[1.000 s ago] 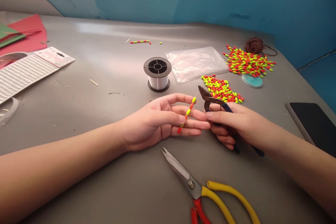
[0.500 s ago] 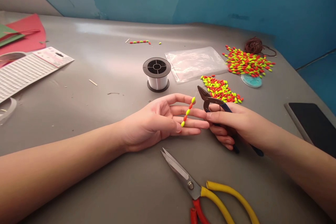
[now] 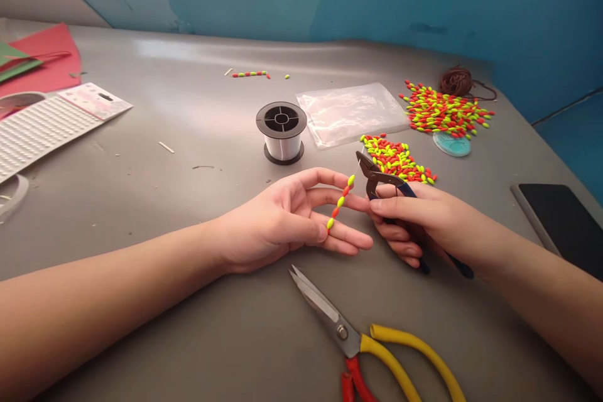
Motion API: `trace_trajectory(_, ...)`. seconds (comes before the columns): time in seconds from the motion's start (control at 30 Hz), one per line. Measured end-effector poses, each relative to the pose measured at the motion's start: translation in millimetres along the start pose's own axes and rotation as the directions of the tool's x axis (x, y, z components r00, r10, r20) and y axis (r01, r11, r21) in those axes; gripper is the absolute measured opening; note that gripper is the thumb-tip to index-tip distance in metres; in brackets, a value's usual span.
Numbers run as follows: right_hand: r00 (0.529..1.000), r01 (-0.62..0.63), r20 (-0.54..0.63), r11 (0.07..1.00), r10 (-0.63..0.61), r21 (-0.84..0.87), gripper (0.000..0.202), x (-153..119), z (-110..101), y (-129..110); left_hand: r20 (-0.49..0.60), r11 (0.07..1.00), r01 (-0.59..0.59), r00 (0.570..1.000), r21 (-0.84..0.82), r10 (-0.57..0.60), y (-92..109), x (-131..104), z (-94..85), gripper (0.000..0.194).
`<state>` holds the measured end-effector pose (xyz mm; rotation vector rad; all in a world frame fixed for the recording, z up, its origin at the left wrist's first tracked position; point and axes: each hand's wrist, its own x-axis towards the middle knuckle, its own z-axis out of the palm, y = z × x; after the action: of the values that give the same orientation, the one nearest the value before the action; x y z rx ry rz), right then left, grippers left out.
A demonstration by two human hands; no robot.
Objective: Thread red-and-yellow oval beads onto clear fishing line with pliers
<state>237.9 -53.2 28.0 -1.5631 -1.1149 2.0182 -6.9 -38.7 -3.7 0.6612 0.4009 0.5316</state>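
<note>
1 bead strand (image 3: 341, 201) across L fingers (image 3: 322, 196), end thumb-pinched, R hand (image 3: 417, 210) gripping pliers (image 3: 377, 176)

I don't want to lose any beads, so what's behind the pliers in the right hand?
Behind the pliers lies the nearer pile of red and yellow-green beads. Whatever the pliers and the right hand directly cover can't be seen.
</note>
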Motion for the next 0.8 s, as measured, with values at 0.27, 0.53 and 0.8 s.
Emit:
trace_trajectory(0.27,1.000,0.007,0.012,1.000,-0.008,0.010,0.047,1.2,-2.3,2.9,-0.040,0.998,0.002,0.999,0.067,0.001,-0.3,0.9,3.4,0.038)
trace_trajectory(0.53,1.000,0.015,-0.001,0.997,-0.015,0.078,0.047,1.5,-3.4,4.9,-0.038,0.988,-0.003,0.999,0.156,0.009,-1.6,0.9,2.6,0.039)
trace_trajectory(0.8,1.000,0.002,-0.016,0.997,-0.001,0.076,0.049,1.1,-3.2,1.8,-0.028,0.991,-0.015,0.999,0.134,0.019,-2.1,1.8,3.1,0.040)
